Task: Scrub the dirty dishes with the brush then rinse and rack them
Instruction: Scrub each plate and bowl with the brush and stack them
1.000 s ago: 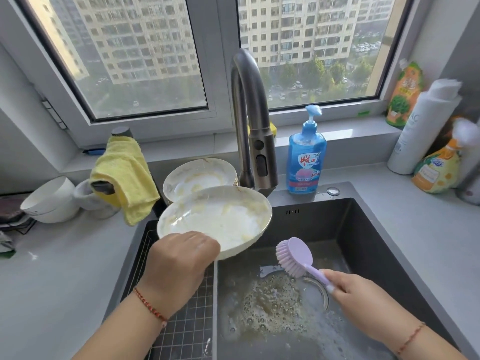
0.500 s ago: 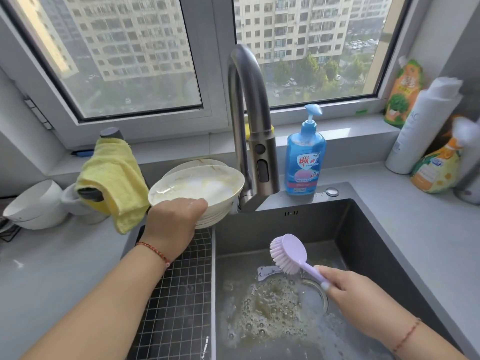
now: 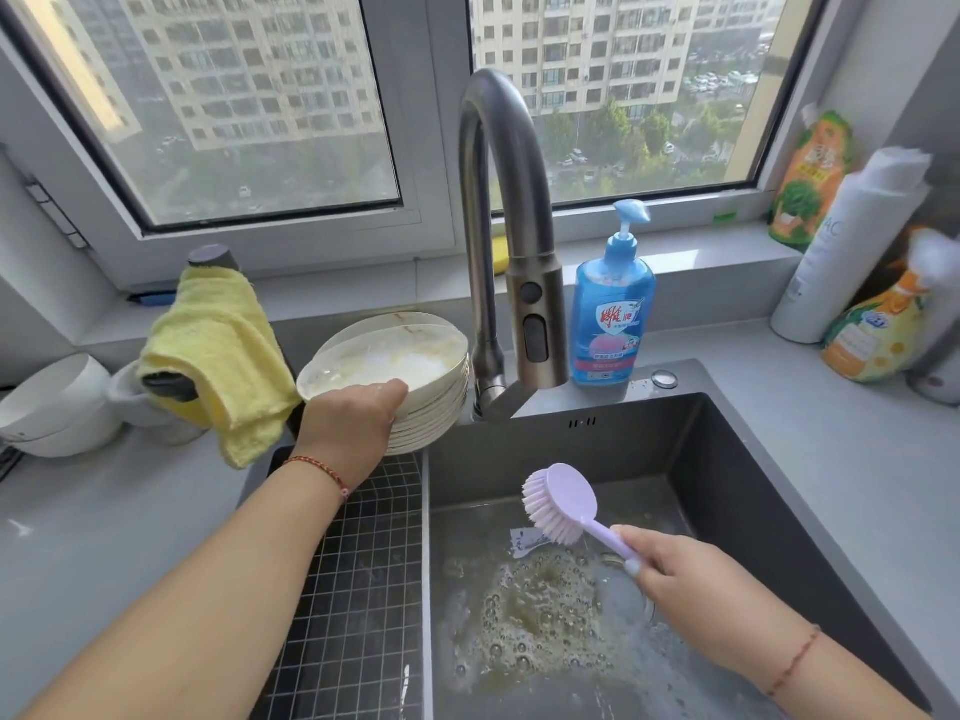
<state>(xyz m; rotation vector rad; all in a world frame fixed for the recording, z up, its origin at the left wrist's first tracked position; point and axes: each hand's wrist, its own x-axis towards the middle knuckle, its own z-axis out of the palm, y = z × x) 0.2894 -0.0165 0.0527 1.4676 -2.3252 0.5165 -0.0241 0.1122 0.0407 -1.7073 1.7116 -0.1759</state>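
Sink (image 3: pixel 753 459), left hand (image 3: pixel 348 428) gripping plate (image 3: pixel 384 363), right hand (image 3: pixel 691 589) gripping brush (image 3: pixel 563 504)

two hands (image 3: pixel 349 429), one brush (image 3: pixel 562 504), four bottles (image 3: pixel 612 319)

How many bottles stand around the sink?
4: blue dish soap bottle beside the faucet; orange pouch bottle, white bottle and orange spray bottle at right. Others may be hidden.

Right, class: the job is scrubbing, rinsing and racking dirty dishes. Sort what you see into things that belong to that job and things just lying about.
Part of the job:
- stack of plates, gripped by the left hand
- purple brush, held by the right hand
- tap
- sink
- blue soap bottle

Lying about:
- yellow cloth
- white bowls
- bottles at right
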